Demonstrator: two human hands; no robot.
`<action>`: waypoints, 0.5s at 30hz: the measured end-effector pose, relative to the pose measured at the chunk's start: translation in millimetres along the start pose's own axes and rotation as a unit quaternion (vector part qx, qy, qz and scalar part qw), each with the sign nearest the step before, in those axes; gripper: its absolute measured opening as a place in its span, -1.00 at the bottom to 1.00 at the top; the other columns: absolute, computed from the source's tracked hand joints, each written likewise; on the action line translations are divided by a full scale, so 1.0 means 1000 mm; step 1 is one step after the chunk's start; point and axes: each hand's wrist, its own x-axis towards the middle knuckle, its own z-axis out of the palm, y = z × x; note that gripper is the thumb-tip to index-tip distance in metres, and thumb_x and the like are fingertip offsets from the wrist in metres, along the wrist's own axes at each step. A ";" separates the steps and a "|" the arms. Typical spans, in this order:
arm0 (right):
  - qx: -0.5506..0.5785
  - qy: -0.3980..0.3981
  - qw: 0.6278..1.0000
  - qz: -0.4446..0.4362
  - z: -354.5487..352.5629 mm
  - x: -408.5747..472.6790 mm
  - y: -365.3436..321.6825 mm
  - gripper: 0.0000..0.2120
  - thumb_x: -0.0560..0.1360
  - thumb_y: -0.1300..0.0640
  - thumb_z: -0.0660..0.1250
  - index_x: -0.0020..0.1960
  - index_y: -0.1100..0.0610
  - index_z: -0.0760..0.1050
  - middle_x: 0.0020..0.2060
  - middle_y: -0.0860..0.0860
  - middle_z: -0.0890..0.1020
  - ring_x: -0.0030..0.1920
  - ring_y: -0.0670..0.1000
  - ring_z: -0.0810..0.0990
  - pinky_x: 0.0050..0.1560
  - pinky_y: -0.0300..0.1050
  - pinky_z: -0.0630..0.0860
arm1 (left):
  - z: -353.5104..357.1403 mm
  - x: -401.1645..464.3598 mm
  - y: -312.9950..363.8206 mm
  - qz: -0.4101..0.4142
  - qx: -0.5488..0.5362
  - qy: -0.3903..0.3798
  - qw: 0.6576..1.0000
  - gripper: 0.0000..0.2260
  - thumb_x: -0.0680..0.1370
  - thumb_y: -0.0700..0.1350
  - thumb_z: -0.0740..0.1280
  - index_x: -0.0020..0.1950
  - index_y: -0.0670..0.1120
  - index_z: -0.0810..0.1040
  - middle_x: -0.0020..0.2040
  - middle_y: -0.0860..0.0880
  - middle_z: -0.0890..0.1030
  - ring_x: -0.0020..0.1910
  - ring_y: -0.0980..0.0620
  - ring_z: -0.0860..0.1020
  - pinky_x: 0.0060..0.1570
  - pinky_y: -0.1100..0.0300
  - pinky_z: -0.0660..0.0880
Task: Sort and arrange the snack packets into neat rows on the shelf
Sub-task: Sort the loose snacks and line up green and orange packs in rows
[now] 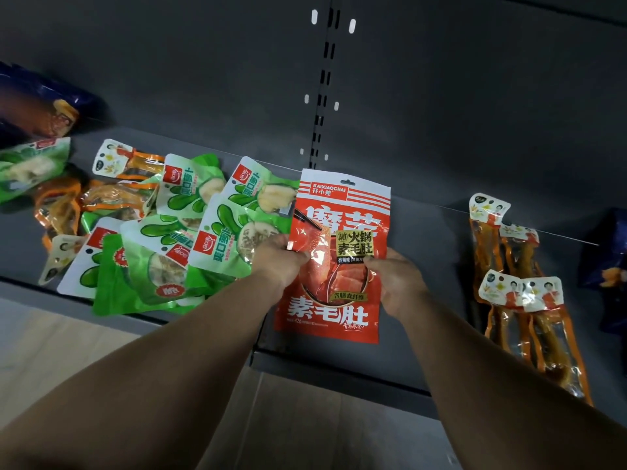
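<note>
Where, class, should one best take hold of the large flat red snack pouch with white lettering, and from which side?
Grip the large flat red snack pouch at its two long side edges near mid-height, one hand from each side. It is a wide, thin, floppy pouch held upright, so opposite-edge pinches probably keep it flat. The left hand and right hand pinch there now.

Dim light, packet glare (centre), blurred, bowed edges

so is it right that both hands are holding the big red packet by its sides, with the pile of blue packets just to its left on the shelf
Not quite. Both the left hand and right hand do hold the red packet by its sides, but the pile just to its left on the shelf is green packets, not blue, as the head view shows.
</note>
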 end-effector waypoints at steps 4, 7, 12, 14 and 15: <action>0.021 -0.019 0.999 -0.016 0.008 -0.004 -0.007 -0.89 0.55 0.26 0.29 -0.05 0.10 0.57 -0.14 0.10 0.68 -0.16 0.11 0.67 0.00 0.13 0.59 | -0.010 -0.002 0.007 0.008 -0.012 0.010 1.000 -0.83 0.49 -0.28 0.39 0.02 -0.06 0.56 -0.05 -0.03 0.63 -0.12 0.00 0.58 -0.14 0.21 0.49; 0.022 -0.034 0.999 -0.026 0.021 -0.009 -0.011 -0.90 0.55 0.24 0.30 -0.03 0.10 0.57 -0.12 0.09 0.69 -0.14 0.11 0.68 -0.02 0.11 0.59 | -0.024 -0.002 0.011 0.009 -0.005 0.025 1.000 -0.85 0.50 -0.26 0.37 0.00 -0.04 0.55 -0.10 0.00 0.62 -0.14 0.00 0.58 -0.14 0.21 0.49; 0.018 -0.080 0.996 -0.034 0.049 -0.020 -0.018 -0.89 0.55 0.23 0.30 0.00 0.10 0.59 -0.08 0.11 0.69 -0.10 0.12 0.68 0.01 0.10 0.59 | -0.056 -0.005 0.017 0.023 -0.002 0.048 0.999 -0.78 0.52 -0.27 0.35 0.14 -0.10 0.56 -0.04 -0.02 0.61 -0.06 -0.03 0.57 -0.02 0.18 0.49; 0.020 -0.109 0.993 -0.040 0.063 -0.025 -0.022 -0.86 0.56 0.25 0.28 0.05 0.14 0.59 -0.09 0.11 0.69 -0.14 0.09 0.68 -0.09 0.03 0.61 | -0.074 -0.006 0.021 0.026 0.000 0.053 0.998 -0.76 0.52 -0.28 0.34 0.16 -0.11 0.56 0.00 -0.05 0.63 -0.05 -0.06 0.59 -0.04 0.15 0.52; 0.021 -0.124 0.991 -0.041 0.071 -0.028 -0.024 -0.84 0.56 0.27 0.27 0.08 0.16 0.58 -0.11 0.10 0.69 -0.19 0.05 0.68 -0.18 -0.05 0.61 | -0.086 -0.007 0.025 0.028 0.005 0.059 0.998 -0.77 0.51 -0.28 0.33 0.15 -0.10 0.56 -0.01 -0.07 0.64 -0.06 -0.06 0.59 -0.10 0.17 0.51</action>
